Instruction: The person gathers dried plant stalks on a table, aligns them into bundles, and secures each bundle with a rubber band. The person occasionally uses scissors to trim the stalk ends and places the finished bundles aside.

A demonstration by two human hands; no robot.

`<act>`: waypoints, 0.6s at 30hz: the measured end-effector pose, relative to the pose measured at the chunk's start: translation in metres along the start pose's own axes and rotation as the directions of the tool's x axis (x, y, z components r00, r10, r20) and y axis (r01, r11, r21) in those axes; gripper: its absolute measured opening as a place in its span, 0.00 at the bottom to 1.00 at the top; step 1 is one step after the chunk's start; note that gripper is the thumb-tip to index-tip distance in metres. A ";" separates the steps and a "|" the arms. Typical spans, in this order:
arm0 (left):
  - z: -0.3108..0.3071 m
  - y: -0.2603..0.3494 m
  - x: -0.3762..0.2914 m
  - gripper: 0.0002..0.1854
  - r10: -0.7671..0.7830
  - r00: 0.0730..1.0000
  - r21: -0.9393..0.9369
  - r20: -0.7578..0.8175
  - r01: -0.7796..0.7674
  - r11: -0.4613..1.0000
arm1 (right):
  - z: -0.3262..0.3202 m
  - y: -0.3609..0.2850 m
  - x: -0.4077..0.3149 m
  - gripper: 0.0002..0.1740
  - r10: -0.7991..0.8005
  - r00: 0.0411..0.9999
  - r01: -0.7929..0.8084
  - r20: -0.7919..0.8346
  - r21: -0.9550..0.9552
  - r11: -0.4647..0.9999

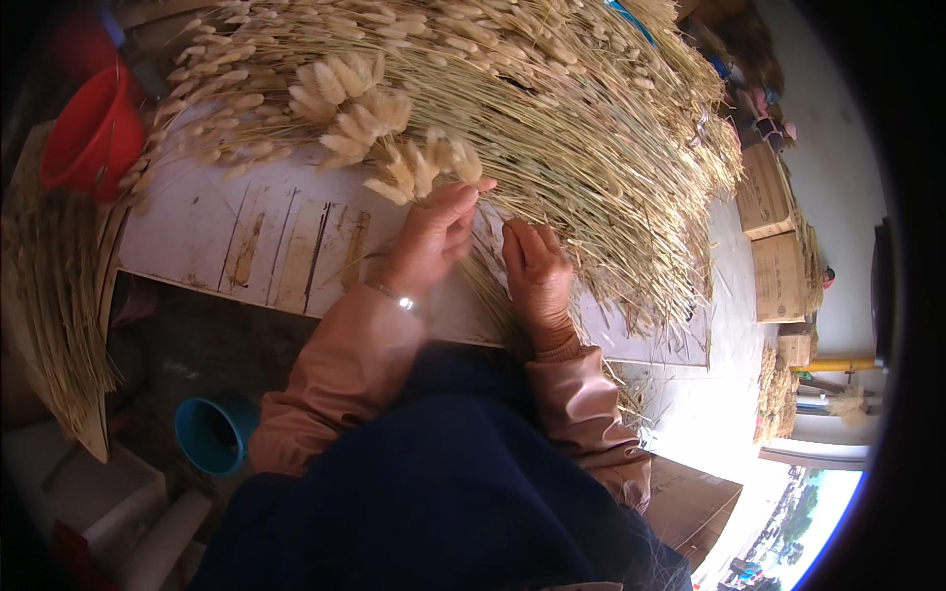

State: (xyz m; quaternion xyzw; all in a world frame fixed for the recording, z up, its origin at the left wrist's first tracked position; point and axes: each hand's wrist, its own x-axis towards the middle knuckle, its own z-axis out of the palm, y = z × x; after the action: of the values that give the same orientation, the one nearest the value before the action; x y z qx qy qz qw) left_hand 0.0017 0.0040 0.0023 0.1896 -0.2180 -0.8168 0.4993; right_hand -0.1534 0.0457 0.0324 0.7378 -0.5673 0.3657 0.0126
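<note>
My left hand (437,230), with a shiny band at the wrist, is closed around a small bunch of dried bunny-tail grass (425,168). Its fluffy heads stick out above the thumb, and the stems (484,288) trail down between my hands. To the right, my right hand (539,270) has its fingertips pinched together near those stems; whether a stalk is between them cannot be made out. Beyond both hands spreads a large heap of dried bunny-tail stalks (547,125), heads to the left. Several fuller heads (347,96) lie in clusters on the heap's near left side.
The worn white tabletop (199,214) ends just before my body. A red bucket (96,140) is at the left, above more stalks (55,295). A blue bucket (214,436) stands below the table. Cardboard boxes (778,277) line the right wall; another box (687,502) is nearer.
</note>
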 end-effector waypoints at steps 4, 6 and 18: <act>0.000 -0.001 0.000 0.17 -0.008 0.999 -0.020 -0.031 0.007 1.000 | 0.000 -0.002 -0.002 0.05 -0.129 0.992 0.128 -0.004 -0.124 0.984; -0.002 -0.002 0.000 0.17 -0.004 1.000 -0.035 -0.012 0.003 0.999 | -0.001 -0.001 -0.004 0.05 -0.165 0.986 0.164 0.006 -0.158 0.974; -0.002 -0.002 -0.001 0.18 -0.013 0.996 -0.019 0.093 0.015 1.000 | -0.008 -0.001 -0.013 0.05 0.018 0.998 -0.024 0.064 0.095 0.995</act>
State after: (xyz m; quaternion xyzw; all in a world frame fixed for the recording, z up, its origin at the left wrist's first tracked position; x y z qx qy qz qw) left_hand 0.0019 0.0052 0.0001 0.1480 -0.2314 -0.8303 0.4849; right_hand -0.1583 0.0602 0.0311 0.7426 -0.5569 0.3693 -0.0447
